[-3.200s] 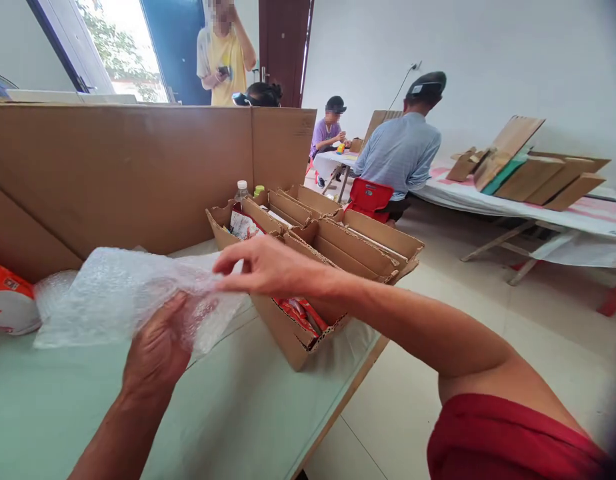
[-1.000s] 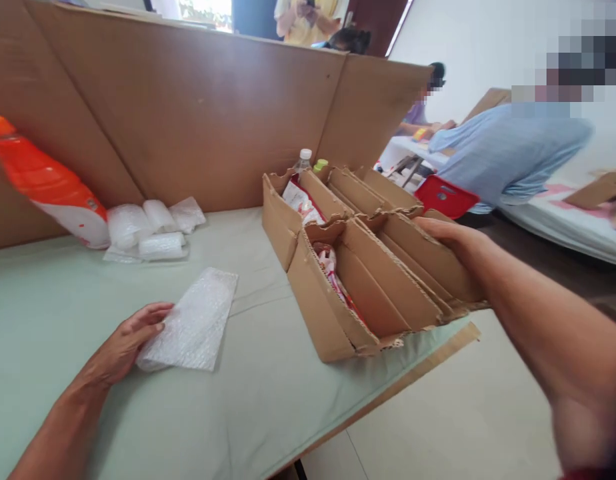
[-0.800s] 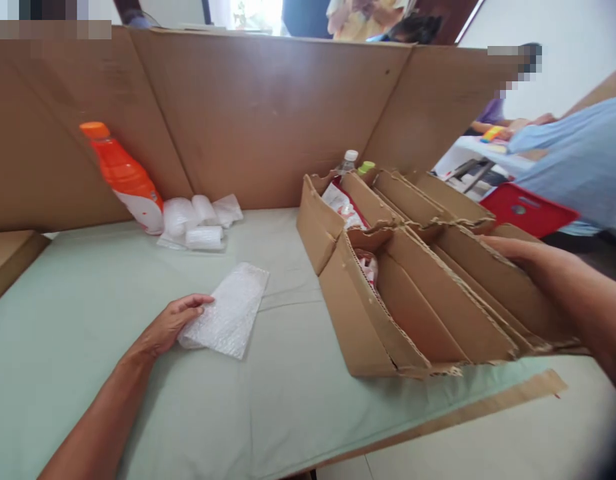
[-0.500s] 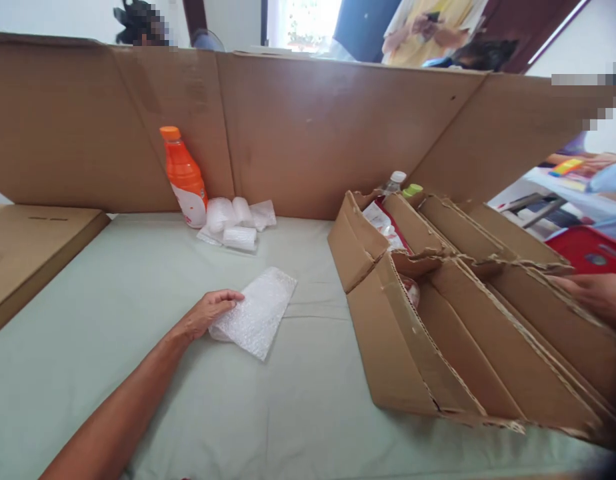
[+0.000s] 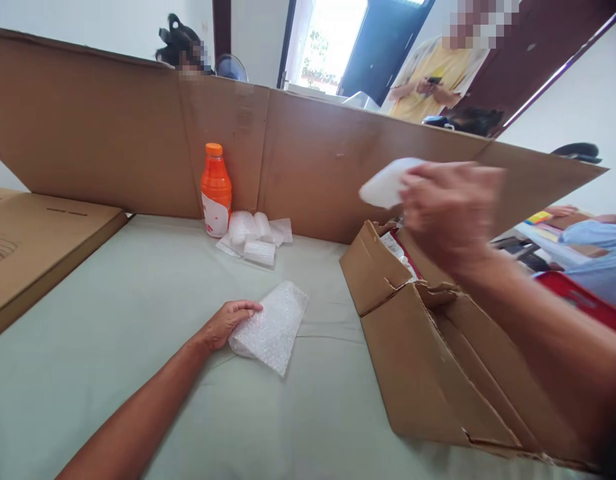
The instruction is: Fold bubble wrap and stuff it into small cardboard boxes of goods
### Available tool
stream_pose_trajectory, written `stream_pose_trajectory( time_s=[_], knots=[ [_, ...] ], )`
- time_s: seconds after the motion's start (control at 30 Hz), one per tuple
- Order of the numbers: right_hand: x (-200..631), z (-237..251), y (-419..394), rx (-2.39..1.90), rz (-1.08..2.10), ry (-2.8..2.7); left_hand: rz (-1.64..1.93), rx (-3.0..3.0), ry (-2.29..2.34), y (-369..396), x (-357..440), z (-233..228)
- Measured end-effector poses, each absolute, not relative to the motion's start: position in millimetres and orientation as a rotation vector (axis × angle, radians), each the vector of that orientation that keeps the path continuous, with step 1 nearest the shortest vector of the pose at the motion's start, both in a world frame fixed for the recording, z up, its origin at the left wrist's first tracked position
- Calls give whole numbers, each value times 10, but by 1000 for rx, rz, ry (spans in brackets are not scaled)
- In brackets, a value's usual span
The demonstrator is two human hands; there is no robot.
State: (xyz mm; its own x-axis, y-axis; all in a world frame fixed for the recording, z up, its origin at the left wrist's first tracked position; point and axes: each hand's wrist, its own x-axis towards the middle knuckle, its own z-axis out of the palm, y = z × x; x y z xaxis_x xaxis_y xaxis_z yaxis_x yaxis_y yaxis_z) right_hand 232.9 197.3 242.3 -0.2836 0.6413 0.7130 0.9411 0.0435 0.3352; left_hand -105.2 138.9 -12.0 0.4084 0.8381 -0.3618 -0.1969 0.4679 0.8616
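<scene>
Green-clothed worktop [image 5: 178,413] backed by a creased cardboard screen [image 5: 138,143]; beyond it stands a person in a yellow top [image 5: 428,80]. Left hand [image 5: 233,323]: palm down, fingers nearly together, resting on the left edge of a folded piece of bubble wrap [image 5: 273,330]; whether they grip it or merely lie upon it cannot be told. Right hand [image 5: 453,210]: raised before the screen, blurred, its fingers closed on a white object [image 5: 385,185] too indistinct to identify. Below this arm, a divided cardboard box [image 5: 408,373] occupies the right of the worktop, a red-and-white packet [image 5: 401,253] in its far left compartment. Rear: an orange bottle [image 5: 216,190], upright, just beside small bubble-wrap rolls [image 5: 259,252]. Far left: a flat carton [image 5: 53,247].
</scene>
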Motion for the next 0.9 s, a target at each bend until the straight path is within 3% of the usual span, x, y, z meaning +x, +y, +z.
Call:
stream_pose_trajectory(
  time_s=[0.07, 0.13, 0.17, 0.33, 0.47, 0.7, 0.9],
  knots=[
    [1838, 2135, 2169, -1638, -785, -2138, 783, 793, 868, 1418, -1083, -153],
    [1395, 1666, 2305, -1679, -177, -2165, 799, 750, 816, 1450, -1110, -182],
    [1232, 1407, 2336, -1692, -44, -2181, 803, 729, 790, 1465, -1120, -195],
    [1137, 531, 2040, -1818, 215, -1985, 823, 633, 665, 1518, -1138, -254],
    [1334, 424, 1377, -1893, 393, -1772, 855, 573, 584, 1535, -1148, -280],
    [989, 268, 870, -1721, 1113, -1452, 814, 634, 463, 1447, -1148, -210],
    [829, 322, 1230, -1569, 902, -1479, 798, 671, 385, 1423, -1151, -199]
  ],
)
